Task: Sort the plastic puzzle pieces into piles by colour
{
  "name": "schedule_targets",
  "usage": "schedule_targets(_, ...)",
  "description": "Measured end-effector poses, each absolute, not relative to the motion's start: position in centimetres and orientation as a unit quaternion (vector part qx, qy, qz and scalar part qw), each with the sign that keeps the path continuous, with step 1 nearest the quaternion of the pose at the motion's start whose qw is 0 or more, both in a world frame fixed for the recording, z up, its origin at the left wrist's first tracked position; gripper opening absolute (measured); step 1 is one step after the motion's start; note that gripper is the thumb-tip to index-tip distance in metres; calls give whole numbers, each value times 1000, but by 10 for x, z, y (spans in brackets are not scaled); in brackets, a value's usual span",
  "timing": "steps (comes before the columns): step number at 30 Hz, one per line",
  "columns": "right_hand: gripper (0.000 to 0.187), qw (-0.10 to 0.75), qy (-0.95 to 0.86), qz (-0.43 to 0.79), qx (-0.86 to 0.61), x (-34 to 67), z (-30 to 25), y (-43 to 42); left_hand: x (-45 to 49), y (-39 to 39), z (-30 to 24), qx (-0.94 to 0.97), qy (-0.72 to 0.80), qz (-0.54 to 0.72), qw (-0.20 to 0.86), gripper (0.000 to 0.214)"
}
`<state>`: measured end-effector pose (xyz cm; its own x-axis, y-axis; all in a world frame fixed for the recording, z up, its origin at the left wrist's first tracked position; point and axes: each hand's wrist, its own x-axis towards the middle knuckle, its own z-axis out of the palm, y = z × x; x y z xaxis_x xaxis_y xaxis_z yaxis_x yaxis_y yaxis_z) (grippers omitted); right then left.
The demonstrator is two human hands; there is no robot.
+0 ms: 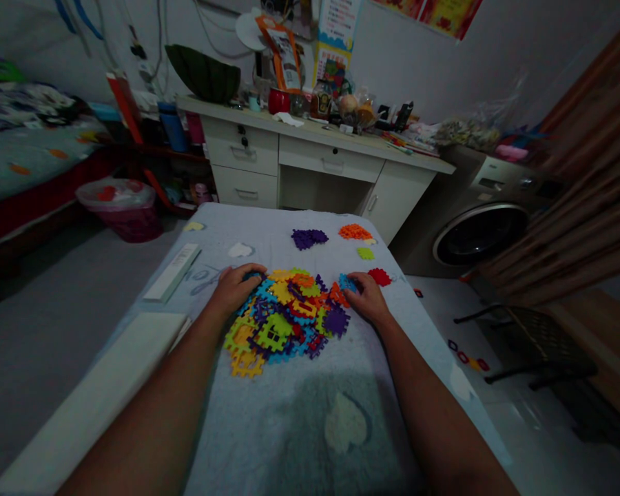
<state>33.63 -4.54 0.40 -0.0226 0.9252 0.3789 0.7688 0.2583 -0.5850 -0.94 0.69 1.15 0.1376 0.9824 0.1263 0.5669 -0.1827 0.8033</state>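
Observation:
A heap of flat, notched plastic pieces in orange, yellow, green, blue, purple and red lies on a table covered with a grey cloth. My left hand rests on the heap's left edge, fingers curled over a blue piece. My right hand sits at the heap's right edge, fingers bent onto a blue piece. Sorted apart at the far side lie a purple group, an orange group, a green piece and a red piece.
A long white box and a white board lie at the table's left. Beyond stand a cluttered white desk, a washing machine, a pink bin and a bed. Loose pieces lie on the floor at right.

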Motion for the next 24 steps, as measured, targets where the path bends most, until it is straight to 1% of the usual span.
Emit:
schedule_targets(11, 31, 357, -702, 107, -607, 338, 4, -46, -10, 7, 11, 685, 558, 342, 320, 38)
schedule_targets(24, 50, 332, -701, 49, -630, 358, 7, -43, -11, 9, 8, 687, 554, 342, 323, 40)
